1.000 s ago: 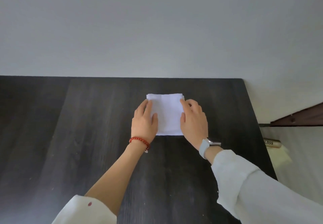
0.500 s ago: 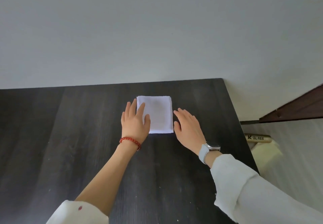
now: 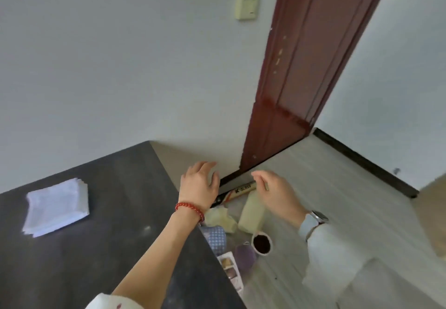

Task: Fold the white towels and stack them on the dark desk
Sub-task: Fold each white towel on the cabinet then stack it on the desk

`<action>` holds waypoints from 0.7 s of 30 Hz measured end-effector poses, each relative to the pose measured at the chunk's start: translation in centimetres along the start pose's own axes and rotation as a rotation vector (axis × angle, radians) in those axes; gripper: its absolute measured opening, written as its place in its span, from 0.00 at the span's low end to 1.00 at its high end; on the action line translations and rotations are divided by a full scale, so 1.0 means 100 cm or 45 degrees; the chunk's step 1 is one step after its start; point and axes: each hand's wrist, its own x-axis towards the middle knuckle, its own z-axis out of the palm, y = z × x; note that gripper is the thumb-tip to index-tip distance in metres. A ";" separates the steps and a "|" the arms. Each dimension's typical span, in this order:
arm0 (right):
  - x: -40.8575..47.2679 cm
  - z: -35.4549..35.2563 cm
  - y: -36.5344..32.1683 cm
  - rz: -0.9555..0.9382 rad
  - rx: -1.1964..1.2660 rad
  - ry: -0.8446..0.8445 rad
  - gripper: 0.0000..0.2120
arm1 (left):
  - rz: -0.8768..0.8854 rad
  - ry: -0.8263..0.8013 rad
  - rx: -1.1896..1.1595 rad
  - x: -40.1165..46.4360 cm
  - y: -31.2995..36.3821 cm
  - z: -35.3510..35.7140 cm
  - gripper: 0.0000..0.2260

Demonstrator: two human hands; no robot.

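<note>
A stack of folded white towels point(image 3: 56, 206) lies on the dark desk point(image 3: 108, 236) at the left of the view. My left hand point(image 3: 199, 185) hovers past the desk's right edge, fingers loosely spread, holding nothing. My right hand point(image 3: 275, 194) is in the air over the floor to the right of the desk, fingers relaxed and empty. Both hands are well away from the towels.
On the floor beside the desk's right edge lie a cream block point(image 3: 251, 214), a tube with lettering point(image 3: 239, 191), a cup with dark contents point(image 3: 261, 242), patterned cloth items point(image 3: 216, 237) and a small box point(image 3: 231, 272). A red-brown door point(image 3: 296, 79) stands beyond.
Both hands left the folded towels and moved right, off the desk. My view swung right, so the towel stack now sits at the far left and the floor items show.
</note>
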 end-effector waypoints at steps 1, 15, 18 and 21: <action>-0.021 -0.035 0.027 0.042 -0.021 0.054 0.12 | 0.056 -0.043 -0.029 -0.007 0.040 0.024 0.13; -0.380 -0.369 0.331 1.049 -0.056 0.663 0.13 | 0.887 -0.911 -0.307 -0.173 0.509 0.330 0.14; -0.425 -0.406 0.385 1.183 -0.065 0.760 0.13 | 0.976 -1.045 -0.326 -0.203 0.569 0.388 0.13; -0.453 -0.447 0.449 1.246 -0.058 0.825 0.12 | 1.043 -1.129 -0.317 -0.219 0.634 0.454 0.13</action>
